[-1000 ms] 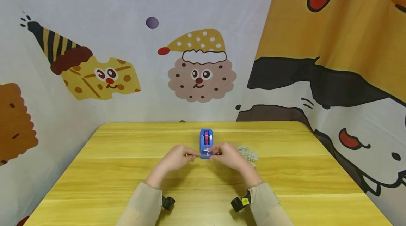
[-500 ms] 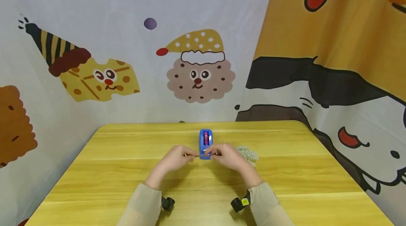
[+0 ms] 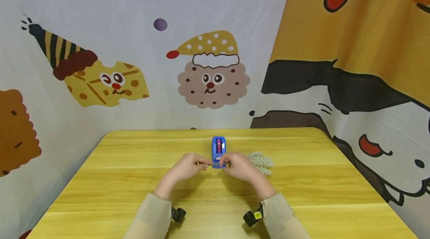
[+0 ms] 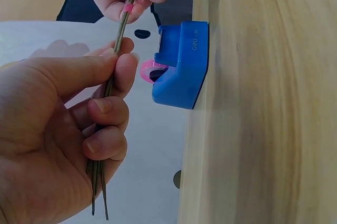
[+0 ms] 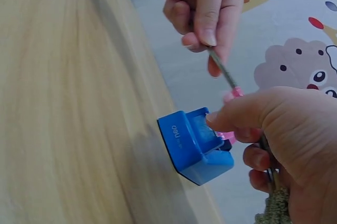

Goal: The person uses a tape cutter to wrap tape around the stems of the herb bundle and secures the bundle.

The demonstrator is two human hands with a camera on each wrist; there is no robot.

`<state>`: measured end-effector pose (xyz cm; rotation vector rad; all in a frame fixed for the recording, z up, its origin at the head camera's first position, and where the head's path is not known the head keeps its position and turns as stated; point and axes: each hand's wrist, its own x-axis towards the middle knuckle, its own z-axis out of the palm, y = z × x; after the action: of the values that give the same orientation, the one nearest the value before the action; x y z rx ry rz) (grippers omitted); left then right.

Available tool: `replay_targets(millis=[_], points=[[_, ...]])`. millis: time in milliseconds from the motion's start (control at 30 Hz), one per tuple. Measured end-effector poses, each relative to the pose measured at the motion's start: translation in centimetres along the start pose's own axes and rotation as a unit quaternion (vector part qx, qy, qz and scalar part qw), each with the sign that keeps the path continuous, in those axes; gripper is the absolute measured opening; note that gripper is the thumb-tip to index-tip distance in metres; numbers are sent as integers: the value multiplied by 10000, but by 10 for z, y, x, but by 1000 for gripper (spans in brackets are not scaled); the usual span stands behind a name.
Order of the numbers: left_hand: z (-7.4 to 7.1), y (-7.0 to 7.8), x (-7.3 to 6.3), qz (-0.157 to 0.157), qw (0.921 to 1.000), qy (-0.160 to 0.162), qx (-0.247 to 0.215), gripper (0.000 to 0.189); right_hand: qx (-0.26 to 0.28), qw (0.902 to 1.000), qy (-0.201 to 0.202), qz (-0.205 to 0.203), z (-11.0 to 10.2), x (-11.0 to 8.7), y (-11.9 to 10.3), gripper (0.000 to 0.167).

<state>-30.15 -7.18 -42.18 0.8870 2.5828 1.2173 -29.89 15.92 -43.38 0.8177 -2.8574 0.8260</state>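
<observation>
A bundle of thin dried stems (image 4: 120, 34) spans both hands, with pale, bumpy flower heads (image 3: 262, 162) at its right end. My left hand (image 3: 189, 166) pinches the stems between thumb and fingers, their cut ends poking out past the palm in the left wrist view. Closer to the flower heads, my right hand (image 3: 239, 166) grips the bundle. A band of pink tape (image 4: 128, 8) circles the stems at the right fingertips. Just beyond the hands, a blue tape dispenser (image 3: 218, 152) with a pink roll (image 3: 219, 145) stands on the table.
The wooden table (image 3: 134, 201) reaches back to a cartoon-printed curtain (image 3: 134, 0). A black camera is strapped at each wrist, below the beige sleeves (image 3: 151, 216).
My right hand has turned slightly, and its index finger has curled in from lying extended along the stems. The flower heads have shifted a little with it. My left hand stays nearly still.
</observation>
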Motion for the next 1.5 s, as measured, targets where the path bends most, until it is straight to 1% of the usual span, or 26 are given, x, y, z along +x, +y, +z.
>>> replay_targets(millis=[133, 233, 333, 467, 667, 900, 1100, 1200, 1367, 1433, 1500], points=[[-1, 1, 0, -29, 10000, 21, -72, 23, -237, 9994, 231, -80, 2, 0, -2, 12], [-2, 1, 0, -17, 10000, 40, -27, 23, -232, 9990, 357, -101, 3, 0, -2, 11], [-2, 1, 0, -35, 10000, 18, -24, 23, -69, 9991, 398, -100, 3, 0, -1, 9], [-3, 1, 0, -34, 10000, -13, -47, 23, 215, 9991, 359, -53, 1, 0, 0, 7], [-1, 1, 1, 61, 10000, 27, 27, 23, 599, 9979, 257, -16, -4, 0, 1, 8], [1, 4, 1, 84, 9999, 82, 19, 23, 693, 9972, 204, -172, -8, -2, 3, 11], [2, 7, -1, 131, 9997, 207, -1, 23, 946, 9950, 284, -147, -9, -2, 2, 11], [2, 8, -2, 121, 9997, 234, 0, 23, 899, 9948, 455, -152, -9, -2, 2, 14], [1, 9, -1, 140, 9994, 302, 6, 23, 708, 9943, 707, -379, -8, -3, 3, 14], [1, 10, 0, 149, 9994, 309, 6, 23, 746, 9936, 723, -442, -7, -3, 3, 10], [1, 10, 0, 152, 9994, 294, 24, 23, 791, 9935, 710, -414, -7, -3, 3, 4]])
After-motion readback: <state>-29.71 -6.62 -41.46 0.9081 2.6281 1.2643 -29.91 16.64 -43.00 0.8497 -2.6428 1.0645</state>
